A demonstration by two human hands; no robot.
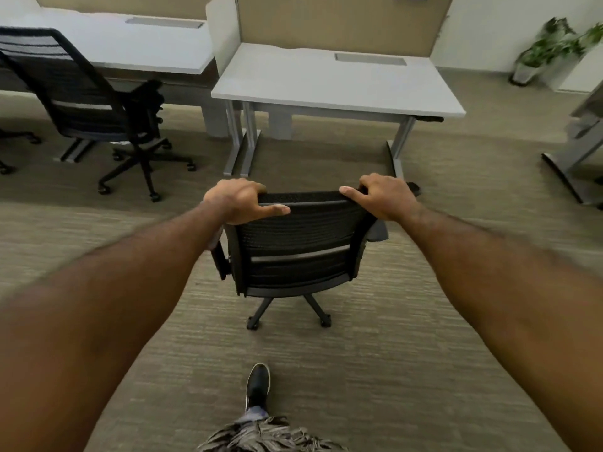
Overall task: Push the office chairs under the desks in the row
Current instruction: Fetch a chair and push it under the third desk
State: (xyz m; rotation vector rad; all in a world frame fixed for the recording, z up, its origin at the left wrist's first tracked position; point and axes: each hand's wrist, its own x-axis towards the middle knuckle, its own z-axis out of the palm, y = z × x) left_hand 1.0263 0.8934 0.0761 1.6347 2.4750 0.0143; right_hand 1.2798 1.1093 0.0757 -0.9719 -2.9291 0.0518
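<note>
A black mesh-backed office chair (297,249) stands on the carpet in front of me, its back toward me. My left hand (239,200) grips the top left corner of its backrest and my right hand (383,197) grips the top right corner. Straight beyond the chair is a white desk (326,83) with grey metal legs; the chair sits out in front of it, not under it. A second black office chair (81,102) stands at the left, partly in front of another white desk (124,44).
A tan divider panel (342,24) rises behind the desks. A potted plant (548,50) stands at the far right wall. Another desk's leg (574,164) juts in at the right edge. My shoe (257,386) is on the carpet behind the chair.
</note>
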